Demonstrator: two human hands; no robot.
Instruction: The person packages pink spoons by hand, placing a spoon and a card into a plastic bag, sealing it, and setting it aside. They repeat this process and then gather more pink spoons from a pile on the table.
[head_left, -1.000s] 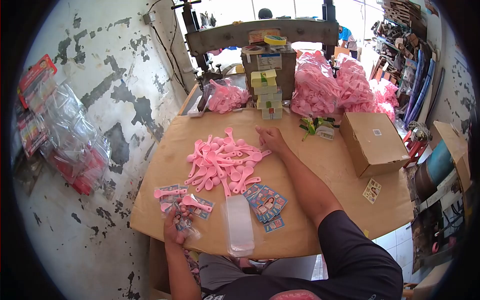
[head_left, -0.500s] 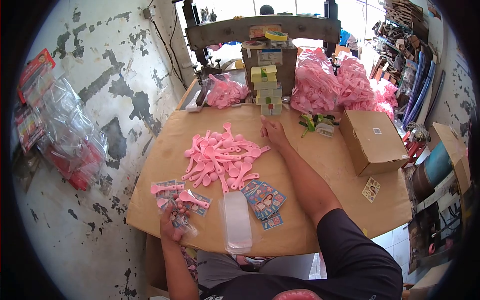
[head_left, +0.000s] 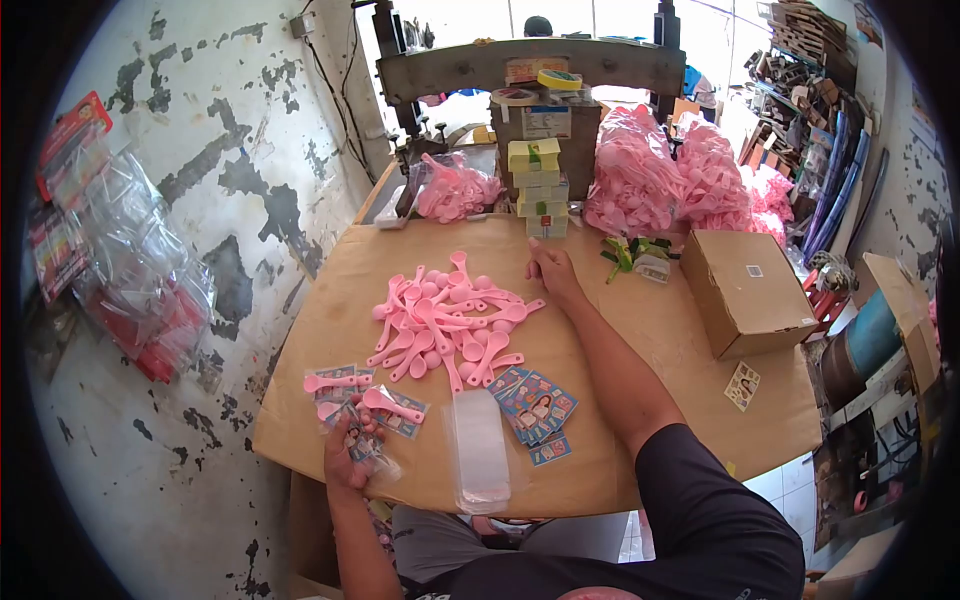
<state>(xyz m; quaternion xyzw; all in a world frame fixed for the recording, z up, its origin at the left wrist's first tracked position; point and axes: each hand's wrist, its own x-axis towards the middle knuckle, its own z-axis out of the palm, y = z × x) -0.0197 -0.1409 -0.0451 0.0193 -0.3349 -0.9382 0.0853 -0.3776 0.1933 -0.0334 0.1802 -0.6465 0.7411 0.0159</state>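
My left hand (head_left: 345, 455) is closed around a small clear plastic bag (head_left: 375, 462) with a printed card showing through it, at the table's near left. Beside these fingers lie filled packets with blue cards, and pink measuring spoons (head_left: 392, 404) rest on them. Farther forward, my right hand (head_left: 553, 272) is over the table just short of a stack of small yellow-topped boxes (head_left: 540, 190). Its index finger points toward the stack, the other fingers are curled, and nothing shows in it. A pile of pink spoons (head_left: 440, 315) lies between the hands.
Clear bags (head_left: 480, 450) lie at the near edge, next to blue printed cards (head_left: 540, 403). A cardboard box (head_left: 750, 290) stands on the right, near green-and-black scraps (head_left: 635, 255). Large bags of pink spoons (head_left: 640, 175) line the back. A peeling wall borders the left.
The whole view has shifted slightly, so the table things appear a little lower. Both hands keep nearly the same positions, with the bag still in the left one.
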